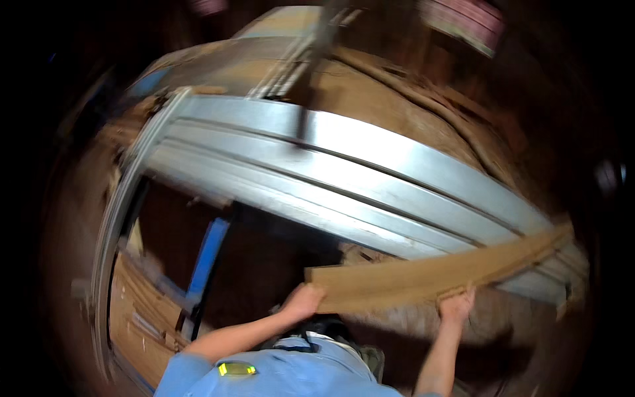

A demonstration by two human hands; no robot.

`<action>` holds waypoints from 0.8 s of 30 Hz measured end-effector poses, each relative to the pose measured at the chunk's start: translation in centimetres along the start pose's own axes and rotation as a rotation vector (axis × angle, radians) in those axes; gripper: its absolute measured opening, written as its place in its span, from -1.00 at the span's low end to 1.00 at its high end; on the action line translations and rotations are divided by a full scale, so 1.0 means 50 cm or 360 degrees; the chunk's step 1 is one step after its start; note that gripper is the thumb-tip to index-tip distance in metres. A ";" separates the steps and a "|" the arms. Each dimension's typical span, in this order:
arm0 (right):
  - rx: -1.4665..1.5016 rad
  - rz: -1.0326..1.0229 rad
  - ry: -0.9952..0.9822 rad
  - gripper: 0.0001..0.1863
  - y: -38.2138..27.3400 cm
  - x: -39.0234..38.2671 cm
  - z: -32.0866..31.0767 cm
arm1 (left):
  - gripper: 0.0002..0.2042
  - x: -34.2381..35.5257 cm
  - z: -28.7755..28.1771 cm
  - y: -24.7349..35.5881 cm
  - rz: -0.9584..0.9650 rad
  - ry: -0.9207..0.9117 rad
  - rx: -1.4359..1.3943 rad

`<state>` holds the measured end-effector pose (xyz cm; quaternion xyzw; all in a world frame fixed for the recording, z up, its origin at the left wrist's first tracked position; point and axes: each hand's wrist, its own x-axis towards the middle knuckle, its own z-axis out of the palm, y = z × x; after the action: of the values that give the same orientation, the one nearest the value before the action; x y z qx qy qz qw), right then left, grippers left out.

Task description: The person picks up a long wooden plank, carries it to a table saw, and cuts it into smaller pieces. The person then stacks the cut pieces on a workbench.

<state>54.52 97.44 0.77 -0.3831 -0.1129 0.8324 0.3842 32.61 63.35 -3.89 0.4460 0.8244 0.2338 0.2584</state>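
A long wooden board (410, 278) lies slantwise in front of me, and its far right end reaches over a grooved metal table (360, 175). My left hand (305, 300) is closed around the board's near left corner. Farther right, my right hand (458, 304) grips the board's lower edge, with fingers hidden beneath it and the thumb by the edge. The picture is smeared by motion, so fine detail on the board is lost.
A metal rail (126, 188) runs along the table's left side. Past the table lies a brown, dusty surface (377, 99), with a blurred dark upright (314, 73) before it. A blue bar (207, 258) and stacked wooden panels (142, 317) are at the lower left.
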 end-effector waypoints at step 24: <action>-0.3473 0.0563 -0.2023 -0.62 0.537 -0.575 -0.196 | -0.62 -1.018 0.427 0.152 -0.1664 0.1583 -0.1544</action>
<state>58.58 57.27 -3.01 -0.0443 -0.8467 0.3839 -0.3658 74.69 26.81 -4.30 -0.3033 0.7501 0.5784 0.1041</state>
